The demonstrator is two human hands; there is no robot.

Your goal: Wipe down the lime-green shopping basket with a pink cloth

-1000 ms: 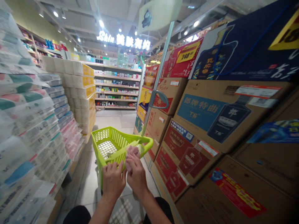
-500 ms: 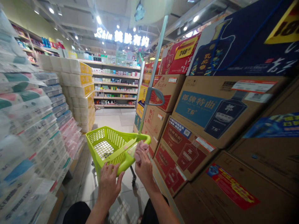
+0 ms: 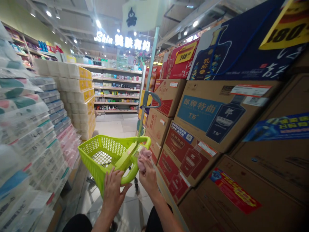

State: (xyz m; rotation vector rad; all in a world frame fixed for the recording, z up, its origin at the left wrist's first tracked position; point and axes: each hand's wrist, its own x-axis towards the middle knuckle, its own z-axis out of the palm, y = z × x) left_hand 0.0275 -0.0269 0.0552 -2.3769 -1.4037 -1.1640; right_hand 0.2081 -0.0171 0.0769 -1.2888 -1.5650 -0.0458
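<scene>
A small lime-green shopping cart [image 3: 88, 151] with a perforated plastic basket stands in front of me, its handle side toward me. My left hand [image 3: 113, 187] grips the near left corner of its rim, fingers over the edge and thumb spread below the handle. In my right hand [image 3: 147, 175] is a crumpled pink cloth [image 3: 145, 156], pressed against the right end of the handle [image 3: 131, 175]. My fingers hide part of the cloth. A pole [image 3: 151, 64] with a grey hook and a pale bear-print flag [image 3: 137, 17] rises behind the cart's right corner.
Stacked cartons [image 3: 205, 109] of bottles line the right side close to my right arm. Plastic-wrapped paper packs [image 3: 26, 129] and yellow-ended rolls [image 3: 79, 96] are piled on the left. Shelves [image 3: 116, 87] of small goods stand beyond the tiled floor [image 3: 111, 127].
The cart has swung a little, its basket shifting left and its handle turning more steeply. Both hands stay on it, the cloth moving slightly down and left with the handle.
</scene>
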